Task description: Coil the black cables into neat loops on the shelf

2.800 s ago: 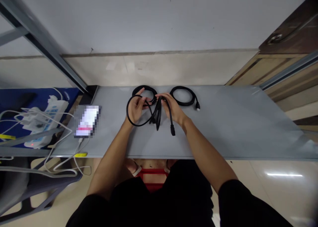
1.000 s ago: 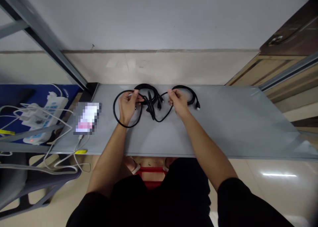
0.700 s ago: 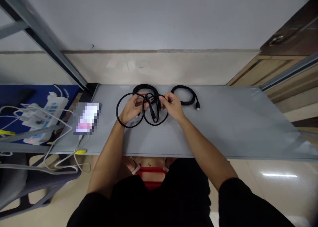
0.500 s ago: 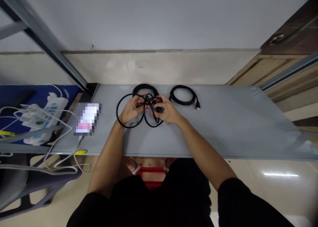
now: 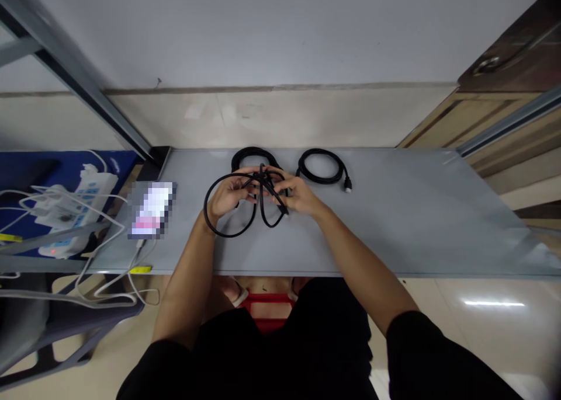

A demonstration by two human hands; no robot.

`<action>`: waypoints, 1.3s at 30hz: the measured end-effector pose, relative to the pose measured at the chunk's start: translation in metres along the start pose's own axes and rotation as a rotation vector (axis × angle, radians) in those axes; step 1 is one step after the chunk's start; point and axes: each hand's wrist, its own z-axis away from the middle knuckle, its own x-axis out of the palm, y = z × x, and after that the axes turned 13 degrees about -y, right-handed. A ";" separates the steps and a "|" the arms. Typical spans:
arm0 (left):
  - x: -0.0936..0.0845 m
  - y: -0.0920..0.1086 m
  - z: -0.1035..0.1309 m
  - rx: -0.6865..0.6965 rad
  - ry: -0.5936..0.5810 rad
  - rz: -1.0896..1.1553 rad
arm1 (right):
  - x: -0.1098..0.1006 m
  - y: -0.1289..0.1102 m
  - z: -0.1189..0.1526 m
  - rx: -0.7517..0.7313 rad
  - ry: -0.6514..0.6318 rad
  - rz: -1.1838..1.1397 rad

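Both hands hold a loosely looped black cable (image 5: 231, 235) above the grey table. My left hand (image 5: 227, 197) is closed around its left part, with one large loop hanging over the wrist. With bent fingers, my right hand (image 5: 298, 195) grips the strands on the other side, where they cross. A dark plug end (image 5: 283, 209) points down beside the right fingers. Just behind the hands lies a second coiled black cable (image 5: 253, 150), partly covered by them. To its right rests a third coiled black cable (image 5: 322, 181) with a connector (image 5: 347, 184) at its end.
A blurred-out phone (image 5: 152, 210) lies at the table's left with a white charging cable (image 5: 139, 249) attached. Further left are a white power strip (image 5: 94, 198) and tangled white cords. Metal posts (image 5: 87, 87) rise at the side, and a wall (image 5: 280, 117) stands behind the grey table (image 5: 416, 213).
The held cable has turned in my hands: its left loop hangs lower and its plug end now shows below the right fingers. Both hands stay in nearly the same place.
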 end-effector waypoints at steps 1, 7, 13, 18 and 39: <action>0.000 -0.001 0.000 0.009 0.007 -0.003 | 0.001 -0.001 0.000 0.014 0.008 -0.020; 0.001 -0.007 -0.003 0.049 0.092 -0.044 | 0.007 -0.008 -0.003 0.078 0.102 -0.044; 0.005 -0.015 -0.006 0.046 0.111 -0.122 | 0.009 -0.008 -0.003 0.063 0.113 -0.026; 0.006 -0.016 -0.008 0.041 0.123 -0.187 | 0.009 -0.008 -0.003 0.068 0.088 -0.014; 0.008 -0.013 -0.010 0.049 0.125 -0.238 | 0.006 -0.009 -0.003 0.058 0.035 0.022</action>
